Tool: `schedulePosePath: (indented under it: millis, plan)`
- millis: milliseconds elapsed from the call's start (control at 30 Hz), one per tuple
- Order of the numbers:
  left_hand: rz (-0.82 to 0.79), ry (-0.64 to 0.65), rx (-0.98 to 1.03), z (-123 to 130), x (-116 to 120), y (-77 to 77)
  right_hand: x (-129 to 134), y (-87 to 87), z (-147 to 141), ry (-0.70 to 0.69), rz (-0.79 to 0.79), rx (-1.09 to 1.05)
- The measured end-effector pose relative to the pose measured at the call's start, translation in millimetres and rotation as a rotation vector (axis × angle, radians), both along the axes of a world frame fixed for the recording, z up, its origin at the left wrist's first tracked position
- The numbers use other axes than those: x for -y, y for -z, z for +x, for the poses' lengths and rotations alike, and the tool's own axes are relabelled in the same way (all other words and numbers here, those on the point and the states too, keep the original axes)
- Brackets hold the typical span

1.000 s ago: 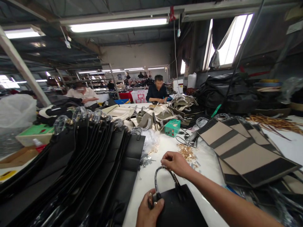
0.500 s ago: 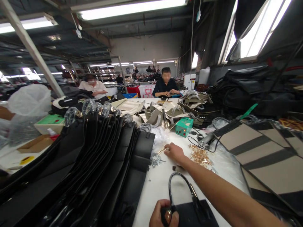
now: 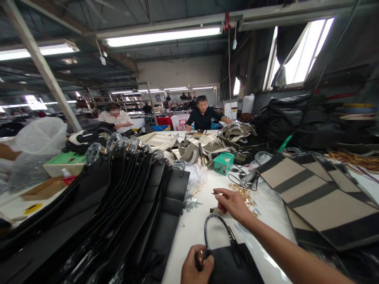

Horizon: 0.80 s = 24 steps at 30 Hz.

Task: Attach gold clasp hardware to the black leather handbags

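Observation:
At the bottom centre, my left hand (image 3: pixel 196 265) grips the upper corner of a black bag (image 3: pixel 233 263), beside a metal fitting at the base of its plastic-wrapped handle (image 3: pixel 213 217). My right hand (image 3: pixel 232 203) is above the white table, beyond the handle, its thumb and forefinger pinching a small metal piece (image 3: pixel 215 193). Gold-coloured fittings (image 3: pixel 244 194) lie in a loose pile just behind that hand. Silver-coloured pieces (image 3: pixel 191 203) are spread to its left, near the stacked black panels.
Many black bag pieces (image 3: pixel 127 209) stand in a row at left. A green box (image 3: pixel 224 163) with a cable sits behind the fittings. Striped beige-and-black panels (image 3: pixel 319 193) are stacked at right. Across the table sits a person in dark clothing (image 3: pixel 204 118); another in a light shirt is farther left.
My right hand has drawn back from the small fittings towards the bag, with a small metal piece now showing at its fingertips. The person opposite has spread their arms. The view has shifted.

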<state>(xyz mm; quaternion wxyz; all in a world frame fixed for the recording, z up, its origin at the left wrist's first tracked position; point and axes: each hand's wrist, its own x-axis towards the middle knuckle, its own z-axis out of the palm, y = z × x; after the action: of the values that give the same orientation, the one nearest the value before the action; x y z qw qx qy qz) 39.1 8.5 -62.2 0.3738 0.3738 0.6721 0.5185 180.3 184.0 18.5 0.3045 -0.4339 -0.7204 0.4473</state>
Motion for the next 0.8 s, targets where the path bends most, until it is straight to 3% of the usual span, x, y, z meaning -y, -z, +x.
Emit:
schedulePosePath:
  millis: [167,333,533,667,800]
  plan:
    - [-0.029,0.026,0.063,9.9,13.2,-36.9,78.7,7.3,57.2,0.143,-0.285,-0.445]
    - [-0.05,0.054,0.327,15.9,22.4,-47.0,130.1,39.2,84.2,0.202,-0.408,-0.515]
    - [-0.033,0.251,0.661,9.5,33.2,-48.3,144.8,58.4,88.7,0.221,-0.332,-0.528]
    - [-0.115,0.241,0.856,10.7,27.5,-52.0,144.3,54.6,89.2,0.195,-0.375,-0.537]
    - [-0.225,0.271,0.801,15.3,12.5,-54.6,141.3,48.8,88.3,0.254,-0.265,-0.456]
